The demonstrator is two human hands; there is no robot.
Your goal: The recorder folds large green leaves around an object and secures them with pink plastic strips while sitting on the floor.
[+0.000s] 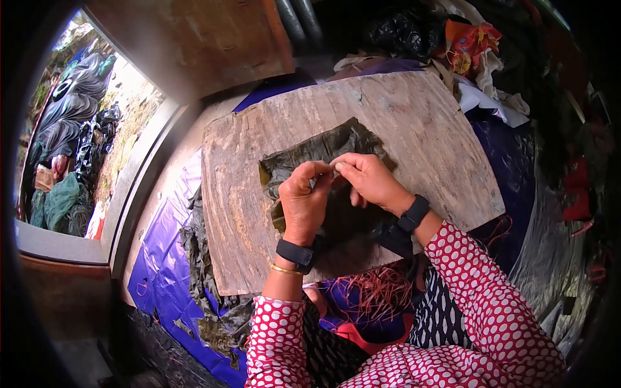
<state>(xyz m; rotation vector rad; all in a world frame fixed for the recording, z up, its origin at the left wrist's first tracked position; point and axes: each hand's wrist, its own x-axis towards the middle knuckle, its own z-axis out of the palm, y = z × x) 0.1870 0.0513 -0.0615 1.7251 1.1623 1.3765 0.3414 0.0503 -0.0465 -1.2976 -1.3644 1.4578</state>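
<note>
A dark olive-brown wrinkled sheet (310, 147), perhaps a leaf or seaweed, lies spread on a wooden board (440, 155) in front of me. Above it my left hand (304, 202) and my right hand (372, 182) meet, both closed with thumb and fingers pinched together. The fingertips almost touch, and whatever they hold between them is too small to make out. Both hands partly cover the sheet, and its near part lies in shadow. A black band circles each wrist.
Below the board's near edge lies a heap of thin reddish strands (372, 291) by my lap. Purple plastic sheeting (162, 271) spreads under the board, with more dark crumpled sheets (204, 252) at left. A wooden panel (194, 39) stands behind; black bags (404, 35) sit at the far right.
</note>
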